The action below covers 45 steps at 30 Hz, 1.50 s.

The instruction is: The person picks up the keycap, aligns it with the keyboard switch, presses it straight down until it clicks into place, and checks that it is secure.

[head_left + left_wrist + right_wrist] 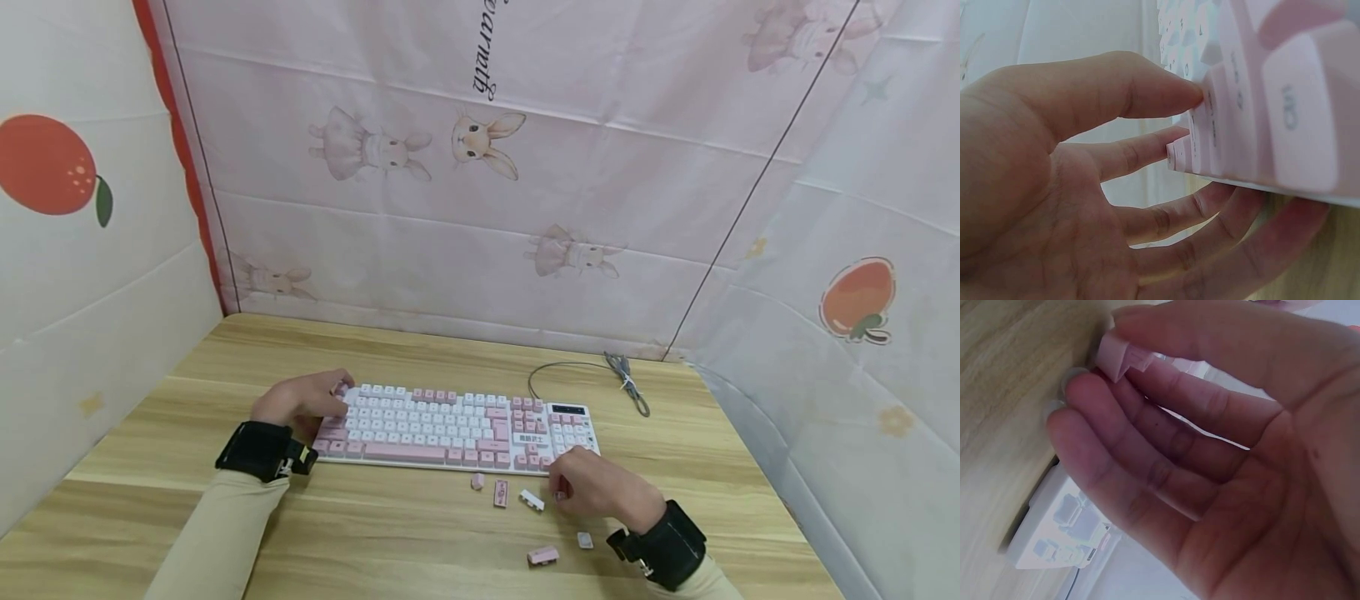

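Note:
A white and pink keyboard (420, 425) lies on the table. My left hand (303, 400) grips its left end: in the left wrist view the thumb (1166, 90) lies on the keys near the pink Ctrl keycap (1300, 112), and the other fingers reach along and below the edge. Just in front of the keyboard's right part, my right hand (592, 487) pinches a small pink keycap (1113, 356) between thumb and fingers, close to the tabletop. The keycap's far side is hidden by the fingers.
Several loose keycaps lie before the keyboard, among them a white one (532, 500), a pink one (501, 493) and a pink long one (543, 556). Behind it rests a tied grey cable (628, 385). Printed cloth (450, 250) hangs around the wooden table (390, 533).

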Each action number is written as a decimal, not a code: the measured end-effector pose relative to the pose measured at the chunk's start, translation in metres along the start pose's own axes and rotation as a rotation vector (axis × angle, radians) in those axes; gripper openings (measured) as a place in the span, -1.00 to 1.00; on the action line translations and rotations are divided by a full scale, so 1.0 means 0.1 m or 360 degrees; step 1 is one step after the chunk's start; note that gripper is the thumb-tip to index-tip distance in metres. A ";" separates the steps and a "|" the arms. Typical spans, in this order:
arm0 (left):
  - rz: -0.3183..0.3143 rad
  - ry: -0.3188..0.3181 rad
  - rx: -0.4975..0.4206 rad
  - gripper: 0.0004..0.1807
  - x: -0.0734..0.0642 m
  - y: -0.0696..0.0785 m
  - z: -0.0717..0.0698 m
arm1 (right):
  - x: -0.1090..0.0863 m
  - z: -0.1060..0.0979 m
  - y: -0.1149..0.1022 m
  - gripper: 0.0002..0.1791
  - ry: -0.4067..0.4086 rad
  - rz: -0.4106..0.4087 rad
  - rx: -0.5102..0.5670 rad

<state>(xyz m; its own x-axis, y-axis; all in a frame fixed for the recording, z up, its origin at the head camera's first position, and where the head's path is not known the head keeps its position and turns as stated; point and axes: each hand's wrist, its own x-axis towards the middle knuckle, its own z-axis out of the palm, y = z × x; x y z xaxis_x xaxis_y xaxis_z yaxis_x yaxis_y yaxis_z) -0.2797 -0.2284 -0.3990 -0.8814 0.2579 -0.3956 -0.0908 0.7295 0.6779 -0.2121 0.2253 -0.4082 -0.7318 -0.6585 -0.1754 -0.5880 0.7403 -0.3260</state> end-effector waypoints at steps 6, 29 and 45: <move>0.0018 -0.0004 0.0029 -0.36 0.00 0.00 -0.02 | 0.01 0.00 0.01 -0.86 0.0012 0.0015 0.0014; -0.0012 0.0017 0.0056 -0.37 0.03 0.00 -0.01 | -0.01 -0.03 -0.01 -0.79 0.0125 -0.0045 0.0019; 0.0009 0.0023 0.0092 -0.39 0.03 -0.01 -0.02 | 0.02 -0.04 0.02 -0.70 0.0174 -0.0203 0.0013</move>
<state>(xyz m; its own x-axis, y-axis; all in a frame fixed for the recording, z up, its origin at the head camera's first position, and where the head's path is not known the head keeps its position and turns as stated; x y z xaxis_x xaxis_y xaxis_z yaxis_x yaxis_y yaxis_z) -0.2836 -0.2293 -0.3994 -0.8885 0.2533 -0.3825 -0.0592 0.7634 0.6432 -0.2162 0.2265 -0.4051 -0.6849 -0.7281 -0.0298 -0.6761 0.6502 -0.3466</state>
